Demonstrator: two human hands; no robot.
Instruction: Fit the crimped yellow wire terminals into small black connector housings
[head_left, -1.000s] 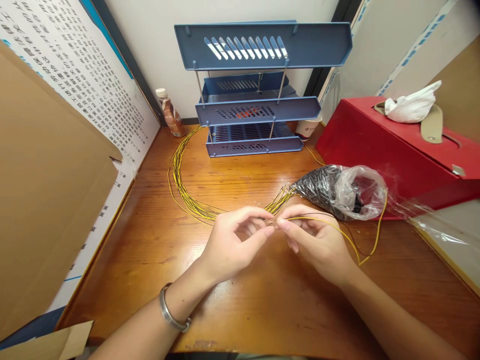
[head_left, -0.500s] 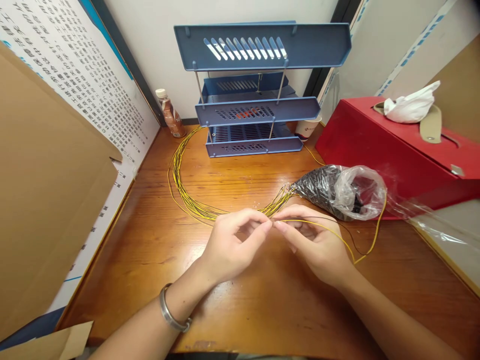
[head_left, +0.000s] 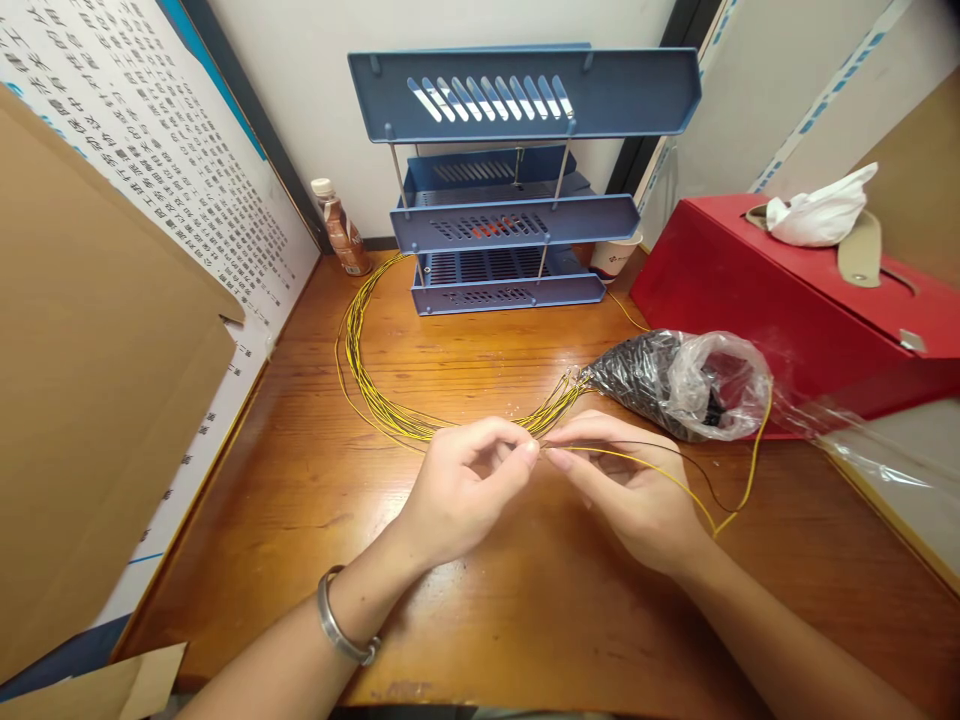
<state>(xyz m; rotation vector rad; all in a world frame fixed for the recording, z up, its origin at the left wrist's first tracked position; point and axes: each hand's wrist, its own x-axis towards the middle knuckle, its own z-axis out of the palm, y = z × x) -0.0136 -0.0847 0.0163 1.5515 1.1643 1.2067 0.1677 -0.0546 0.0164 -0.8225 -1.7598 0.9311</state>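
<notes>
My left hand (head_left: 471,480) pinches the end of a pair of thin wires between thumb and forefinger; the very tip is hidden by the fingers. Close beside it, my right hand (head_left: 637,490) has its thumb and forefinger closed on the same pair. From the fingertips a yellow wire (head_left: 660,467) and a dark wire (head_left: 694,462) run right over the right hand, then loop up towards the bag. Behind both hands lies a coiled bundle of yellow and black wires (head_left: 375,400). Its ends meet the tip of a clear plastic bag (head_left: 645,375) filled with small dark pieces.
A blue tiered tray rack (head_left: 517,225) stands at the back of the wooden table (head_left: 315,560), between a drink bottle (head_left: 345,235) and a paper cup (head_left: 616,256). A red box (head_left: 780,310) with a tissue on top is at right. Cardboard (head_left: 97,380) leans at left.
Both hands stay almost in place, with only a small shift of the fingertips. The yellow wire's bend by the right wrist has moved slightly down and right.
</notes>
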